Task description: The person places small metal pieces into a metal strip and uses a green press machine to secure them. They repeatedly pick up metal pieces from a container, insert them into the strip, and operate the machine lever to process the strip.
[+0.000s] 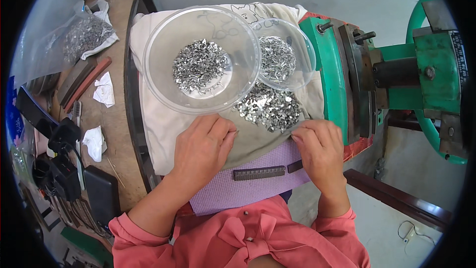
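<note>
My left hand (204, 143) rests on the cloth (161, 141) just in front of the large clear plastic bowl (154, 87), fingers curled and thumb pressed to them. My right hand (320, 148) is closed in a pinch at the cloth's olive edge, by the right side of a loose pile of small shiny metal pieces (272, 109). Whatever either hand pinches is hidden. Grey metal pieces (198, 64) lie in the large bowl. A smaller clear bowl (311, 62), full of thin silvery pieces (278, 58), stands against its right side.
On a purple mat (218, 196) near me lies a dark toothed strip (259, 173); another is partly under my right hand. A green machine (396, 77) with a handwheel (414, 15) stands right. The wooden bench (130, 161) at left carries a plastic bag (82, 34), tissues and black adapters.
</note>
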The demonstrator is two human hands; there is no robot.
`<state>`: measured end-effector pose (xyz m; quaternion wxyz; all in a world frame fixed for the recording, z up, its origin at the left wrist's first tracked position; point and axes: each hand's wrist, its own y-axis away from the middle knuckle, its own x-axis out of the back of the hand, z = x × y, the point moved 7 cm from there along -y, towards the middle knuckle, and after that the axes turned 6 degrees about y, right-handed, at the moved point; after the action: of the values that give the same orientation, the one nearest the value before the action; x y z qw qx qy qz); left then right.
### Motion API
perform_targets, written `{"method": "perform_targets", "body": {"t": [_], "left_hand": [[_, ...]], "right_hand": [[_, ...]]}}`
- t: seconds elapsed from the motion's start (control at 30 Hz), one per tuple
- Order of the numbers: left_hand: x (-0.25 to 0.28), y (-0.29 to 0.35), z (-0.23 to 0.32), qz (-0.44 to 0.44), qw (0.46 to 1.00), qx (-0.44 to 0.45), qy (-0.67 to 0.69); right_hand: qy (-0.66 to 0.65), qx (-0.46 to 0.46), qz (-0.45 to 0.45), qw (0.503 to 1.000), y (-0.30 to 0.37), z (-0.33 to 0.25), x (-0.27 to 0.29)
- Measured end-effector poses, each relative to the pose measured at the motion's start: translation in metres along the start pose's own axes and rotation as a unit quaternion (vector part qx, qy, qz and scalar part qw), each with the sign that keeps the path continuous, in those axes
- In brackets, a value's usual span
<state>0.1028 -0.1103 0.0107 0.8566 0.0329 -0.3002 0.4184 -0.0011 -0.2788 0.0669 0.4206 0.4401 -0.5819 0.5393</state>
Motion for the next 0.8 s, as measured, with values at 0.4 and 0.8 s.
{"method": "perform_targets", "body": {"t": [0.4, 0.8], "left_hand": [[-0.017, 0.008, 0.016, -0.036, 0.998, -0.043, -0.016], [-0.003, 0.022, 0.014, -0.020, 1.000, -0.003, -0.020]], "right_hand": [[-0.109, -0.037, -0.047, 0.992, 0.007, -0.001, -0.007], [-0.131, 0.007, 0.014, 0.991, -0.019, -0.022, -0.035]]}}
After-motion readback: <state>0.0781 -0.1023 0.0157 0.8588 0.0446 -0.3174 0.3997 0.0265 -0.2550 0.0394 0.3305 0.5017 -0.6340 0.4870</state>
